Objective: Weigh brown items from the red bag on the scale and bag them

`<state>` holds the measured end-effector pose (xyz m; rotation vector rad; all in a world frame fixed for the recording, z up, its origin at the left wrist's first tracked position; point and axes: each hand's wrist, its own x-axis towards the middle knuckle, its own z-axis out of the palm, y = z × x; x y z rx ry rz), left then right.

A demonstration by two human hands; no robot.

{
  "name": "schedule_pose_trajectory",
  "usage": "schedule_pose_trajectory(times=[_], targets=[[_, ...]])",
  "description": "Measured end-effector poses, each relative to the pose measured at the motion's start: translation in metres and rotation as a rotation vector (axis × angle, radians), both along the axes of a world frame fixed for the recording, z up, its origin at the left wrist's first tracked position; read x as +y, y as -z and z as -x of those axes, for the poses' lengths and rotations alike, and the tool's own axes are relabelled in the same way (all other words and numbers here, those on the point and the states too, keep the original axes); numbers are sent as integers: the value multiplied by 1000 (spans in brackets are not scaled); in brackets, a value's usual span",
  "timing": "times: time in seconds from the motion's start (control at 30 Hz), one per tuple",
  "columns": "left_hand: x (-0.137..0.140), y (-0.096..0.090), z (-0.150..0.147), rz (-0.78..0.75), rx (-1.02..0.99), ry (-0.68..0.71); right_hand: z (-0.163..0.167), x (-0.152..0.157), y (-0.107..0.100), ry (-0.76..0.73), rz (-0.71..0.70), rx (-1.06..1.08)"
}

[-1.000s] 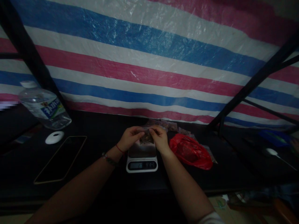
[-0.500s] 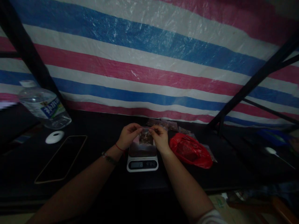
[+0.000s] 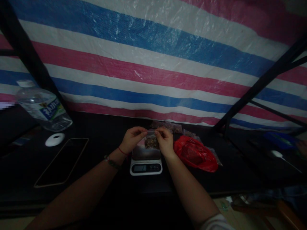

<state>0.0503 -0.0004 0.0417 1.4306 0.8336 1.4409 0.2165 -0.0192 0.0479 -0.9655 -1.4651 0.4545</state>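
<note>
Above the digital scale (image 3: 146, 160), left hand (image 3: 132, 139) and right hand (image 3: 165, 141) pinch the top edge of a small clear bag (image 3: 150, 141) holding dark pieces. Press evenly along the seal; keep the bag upright over the platform.

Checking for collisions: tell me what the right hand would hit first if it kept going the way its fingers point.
The right hand points left, so likely the left hand, both pinching the small clear bag; depth unclear.
</note>
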Motion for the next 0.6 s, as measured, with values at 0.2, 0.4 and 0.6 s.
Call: schedule_pose_trajectory(times=[0.2, 0.4, 0.6], targets=[[-2, 0, 0, -19, 33, 38, 4, -1, -1, -67, -1, -42], [-3, -1, 1, -82, 106, 36, 6, -2, -1, -50, -41, -107], [-2, -2, 1, -122, 139, 21, 6, -1, 1, -48, -39, -111]])
